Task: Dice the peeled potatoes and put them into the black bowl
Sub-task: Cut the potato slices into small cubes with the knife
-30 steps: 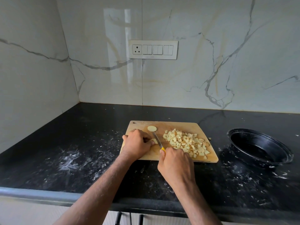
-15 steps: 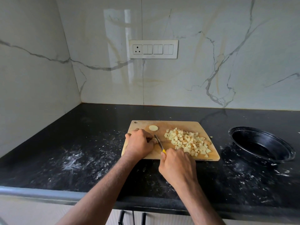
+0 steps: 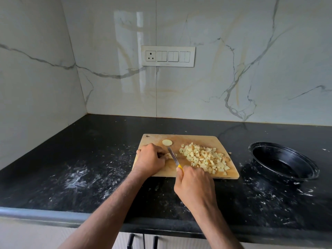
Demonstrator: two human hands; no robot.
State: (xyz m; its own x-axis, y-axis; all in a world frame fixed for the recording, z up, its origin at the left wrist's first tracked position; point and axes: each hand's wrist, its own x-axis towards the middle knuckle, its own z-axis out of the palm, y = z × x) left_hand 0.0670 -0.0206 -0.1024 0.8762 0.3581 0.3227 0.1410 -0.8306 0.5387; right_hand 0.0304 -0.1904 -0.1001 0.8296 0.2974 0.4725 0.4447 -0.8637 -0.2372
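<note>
On the black worktop [image 3: 89, 168] a potato piece [image 3: 169, 155] is pinned by the left hand [image 3: 150, 159], fingers curled, at ten o'clock from the right hand [image 3: 195, 184] clenched on the knife [image 3: 173, 156], whose blade is laid across it.

I see a pale tan wooden cutting board [image 3: 197, 139] with darker brown stains near its middle. Potato cubes [image 3: 204, 157] pale yellow-cream, some with tan edges; the round potato slice [image 3: 167, 142] is light cream-yellow. Knife [image 3: 173, 156] has a silver-grey blade and a yellow handle. Bowl [image 3: 283, 161] glossy black, white smears on its rim. Countertop [image 3: 89, 168] black, speckled with white powdery streaks. Wall [image 3: 233, 69] white marble pattern, grey veins and faint beige-gold streaks. Switch plate [image 3: 168, 56] white, black socket holes. Cabinet handles [image 3: 130, 240] black.
</note>
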